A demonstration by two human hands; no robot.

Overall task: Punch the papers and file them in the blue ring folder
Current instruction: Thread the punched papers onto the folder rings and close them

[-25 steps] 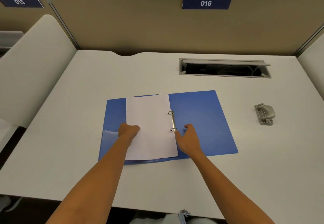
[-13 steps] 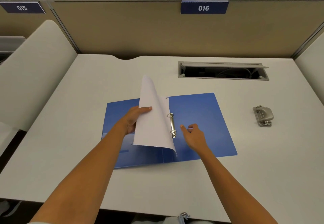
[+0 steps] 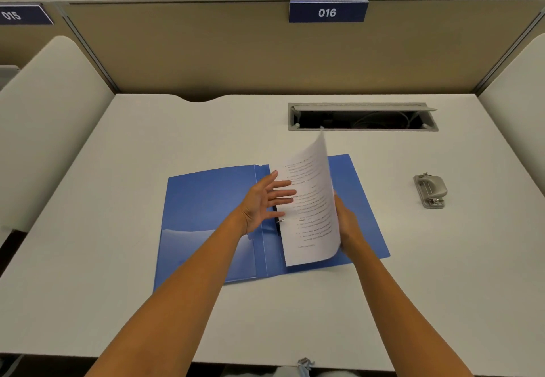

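Observation:
The blue ring folder (image 3: 212, 199) lies open on the white desk. A stack of printed papers (image 3: 311, 205) stands curved and upright over the folder's spine, threaded on the metal rings (image 3: 280, 221), its printed face toward me. My left hand (image 3: 265, 199) touches that face with straight, spread fingers. On the far side of the sheets, over the folder's right cover, my right hand (image 3: 349, 223) is against their back edge. The paper hides its fingers.
A grey hole punch (image 3: 430, 190) sits on the desk to the right of the folder. An open cable slot (image 3: 362, 117) lies behind the folder. Beige partitions close the desk at the back and on both sides.
The papers lay flat on the left cover, were lifted by my left hand, and now swing over the rings toward the right cover. My right hand has risen from the cover to meet them.

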